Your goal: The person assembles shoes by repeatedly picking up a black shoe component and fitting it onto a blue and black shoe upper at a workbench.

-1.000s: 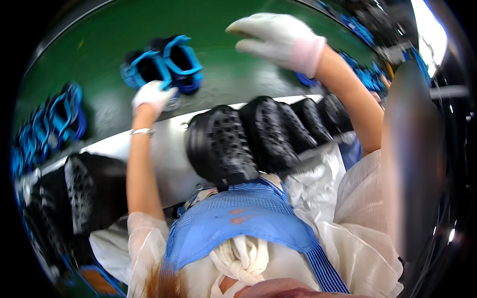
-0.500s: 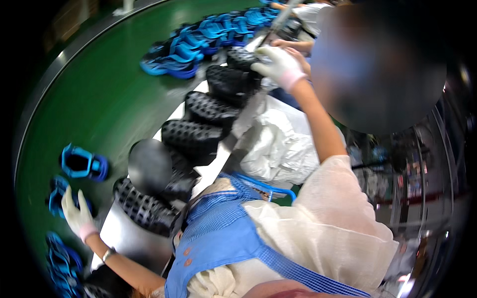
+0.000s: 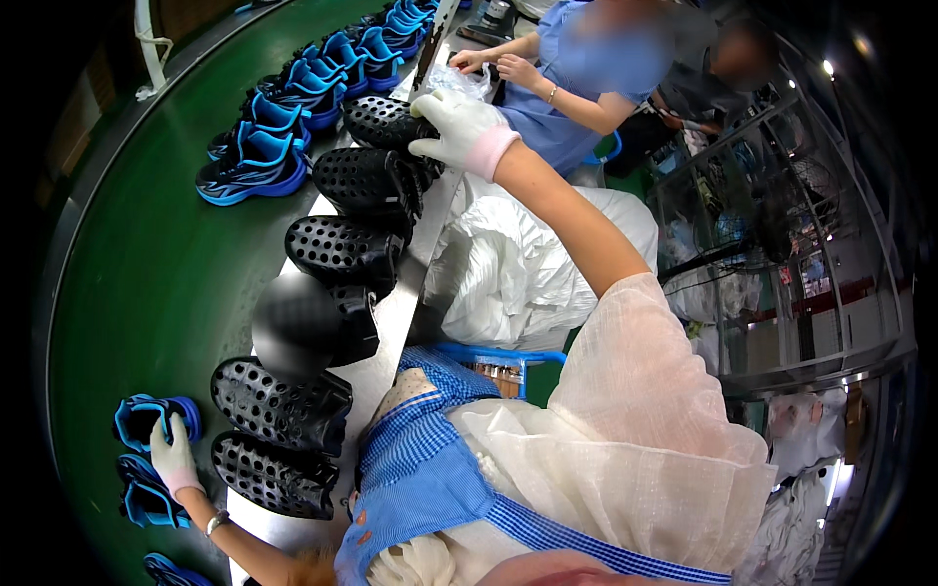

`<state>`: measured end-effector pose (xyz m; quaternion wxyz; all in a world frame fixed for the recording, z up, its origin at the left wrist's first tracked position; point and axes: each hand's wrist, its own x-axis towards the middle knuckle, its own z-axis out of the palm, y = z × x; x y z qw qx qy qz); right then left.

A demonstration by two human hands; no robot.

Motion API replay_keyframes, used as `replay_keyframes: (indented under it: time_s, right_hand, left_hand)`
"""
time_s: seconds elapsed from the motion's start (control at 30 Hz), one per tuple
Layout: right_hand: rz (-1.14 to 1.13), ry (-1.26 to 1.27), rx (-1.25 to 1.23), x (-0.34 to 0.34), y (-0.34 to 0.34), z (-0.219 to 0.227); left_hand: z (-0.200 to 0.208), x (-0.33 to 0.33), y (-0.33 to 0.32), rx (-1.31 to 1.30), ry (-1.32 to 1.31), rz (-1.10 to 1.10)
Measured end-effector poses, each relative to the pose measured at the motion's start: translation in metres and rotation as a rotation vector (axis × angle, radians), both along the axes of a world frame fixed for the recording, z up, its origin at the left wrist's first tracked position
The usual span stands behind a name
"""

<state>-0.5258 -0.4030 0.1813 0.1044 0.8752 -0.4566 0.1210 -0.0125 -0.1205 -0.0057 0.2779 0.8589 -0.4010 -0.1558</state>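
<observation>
My left hand [image 3: 174, 457], in a white glove with a pink cuff, is at the lower left with its fingers hooked on the collar of a black and blue sneaker [image 3: 186, 408] on the green belt. Another such sneaker [image 3: 156, 503] lies just below it. Up at the top middle, my right hand [image 3: 459, 129], gloved alike, has thumb and fingers around the near end of a black perforated shoe-shaped form [image 3: 376, 121]. That form stands at the far end of a row; another black form [image 3: 357, 181] is beside it.
A metal ledge [image 3: 386, 337] carries the black forms along the green belt [image 3: 147, 283]. Rows of sneakers [image 3: 259, 161] stand on the belt's far stretch. White plastic sheeting [image 3: 513, 264] and a blue-framed stool [image 3: 498, 356] are to the right. A co-worker in blue [image 3: 557, 98] handles clear plastic.
My left hand has come down onto the sneaker, its spread fingers now at the collar. My right hand stays by the far black form. The view has shifted, showing more of the co-worker.
</observation>
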Motion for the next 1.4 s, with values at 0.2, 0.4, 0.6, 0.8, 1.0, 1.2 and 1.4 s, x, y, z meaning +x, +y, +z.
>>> replay_keyframes:
  time_s: [0.2,0.4,0.6,0.8,1.0,1.2,1.4]
  right_hand:
    - [0.035,-0.026,-0.01,-0.001,-0.003,-0.005]
    - [0.05,0.016,-0.005,-0.002,-0.005,-0.001]
    - [0.07,0.028,-0.023,0.002,-0.008,-0.004]
    - [0.12,0.044,-0.026,0.002,-0.009,0.001]
    - [0.097,0.066,-0.024,0.0,-0.007,-0.004]
    - [0.144,0.07,-0.028,0.001,-0.015,-0.003]
    - [0.19,0.062,-0.111,0.0,-0.007,0.016]
  left_hand:
    - [0.004,0.01,-0.021,0.276,0.419,0.106]
    - [0.006,0.01,-0.033,0.309,0.419,-0.045]
    - [-0.018,-0.009,-0.033,0.171,-0.072,-0.26]
    - [-0.005,-0.016,-0.03,0.294,-0.056,-0.224]
    - [-0.004,-0.025,-0.02,0.072,-0.001,-0.212]
    - [-0.023,-0.003,-0.015,0.081,-0.212,-0.353]
    - [-0.004,-0.015,-0.008,0.179,0.028,-0.194]
